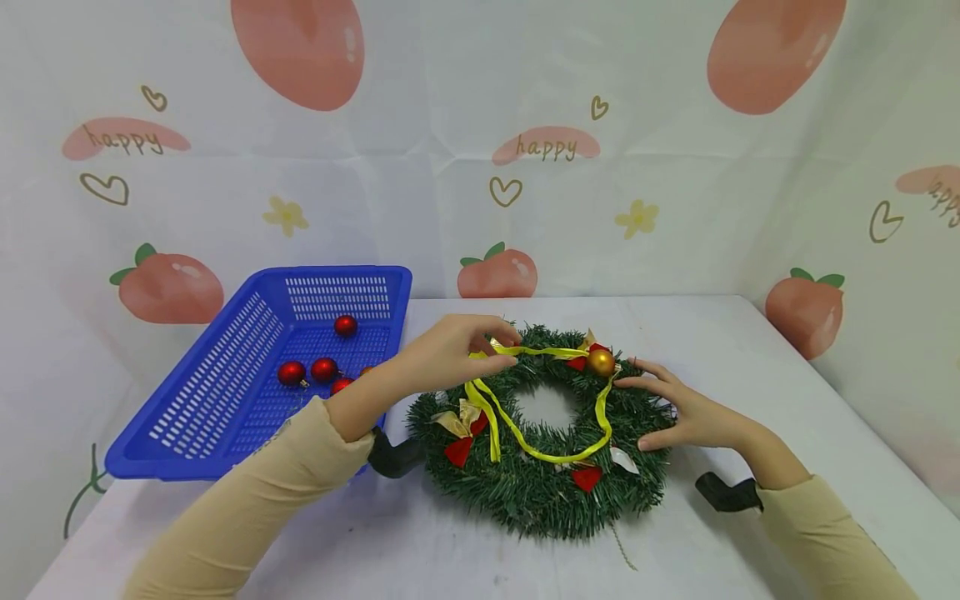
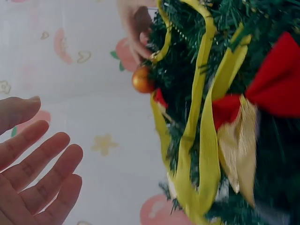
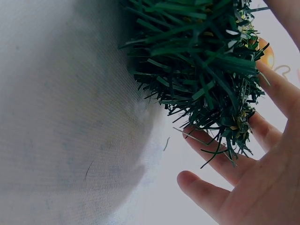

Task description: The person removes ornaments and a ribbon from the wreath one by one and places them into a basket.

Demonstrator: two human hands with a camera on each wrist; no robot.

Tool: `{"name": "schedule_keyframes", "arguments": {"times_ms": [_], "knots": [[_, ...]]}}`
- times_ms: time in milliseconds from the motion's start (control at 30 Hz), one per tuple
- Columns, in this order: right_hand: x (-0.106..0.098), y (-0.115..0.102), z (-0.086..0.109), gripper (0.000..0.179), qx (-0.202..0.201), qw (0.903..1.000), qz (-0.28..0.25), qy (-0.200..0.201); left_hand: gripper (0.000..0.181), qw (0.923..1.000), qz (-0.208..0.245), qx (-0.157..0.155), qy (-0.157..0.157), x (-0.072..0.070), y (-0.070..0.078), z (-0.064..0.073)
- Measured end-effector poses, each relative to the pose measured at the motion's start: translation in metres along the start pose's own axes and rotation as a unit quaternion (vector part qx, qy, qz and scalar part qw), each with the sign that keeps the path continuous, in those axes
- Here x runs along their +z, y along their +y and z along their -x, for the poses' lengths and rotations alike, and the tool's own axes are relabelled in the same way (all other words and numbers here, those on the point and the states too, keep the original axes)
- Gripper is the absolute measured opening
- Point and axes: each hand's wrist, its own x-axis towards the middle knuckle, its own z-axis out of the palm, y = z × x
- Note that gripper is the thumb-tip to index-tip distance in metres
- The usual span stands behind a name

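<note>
A green tinsel wreath (image 1: 525, 504) lies on the white table, trimmed with small red and gold bows (image 1: 459, 451). Yellow ribbon (image 1: 558, 459) loops loosely across it. On the wreath's far right side sits a gold ball ornament (image 1: 601, 362). My left hand (image 1: 442, 354) hovers over the far left part of the wreath; in the left wrist view its fingers (image 2: 56, 159) are spread and relaxed, holding nothing. At the right rim, my right hand (image 1: 697, 418) has its fingers spread against the greenery, with the index finger close to the gold ball.
To the left stands a blue perforated basket (image 1: 187, 408), with several red ball ornaments (image 1: 324, 369) in it. My left forearm reaches over its near right corner. A printed white curtain (image 1: 420, 208) hangs behind the table. Near the wreath's front lies a thin strand (image 1: 622, 546).
</note>
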Motion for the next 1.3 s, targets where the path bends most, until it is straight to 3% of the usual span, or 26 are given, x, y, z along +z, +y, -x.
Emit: {"name": "schedule_keyframes", "arguments": {"times_ms": [400,833,1033,1300], "knots": [[0.0,0.003,-0.002,0.072,-0.008,1.0,0.003,0.002,0.031,0.9999,0.009,0.006,-0.009,0.035,0.0,-0.04],[-0.001,0.002,-0.001,0.071,0.004,1.0,0.001,-0.004,0.032,0.9993,0.029,-0.018,-0.015,0.062,0.002,-0.079],[-0.001,0.001,-0.001,0.071,0.003,1.0,0.001,-0.004,0.035,0.9983,0.035,-0.035,-0.033,0.074,0.003,-0.091],[0.0,0.0,0.0,0.069,0.001,1.0,0.002,-0.003,0.04,0.9974,-0.012,-0.049,-0.051,0.088,0.003,-0.104]]}}
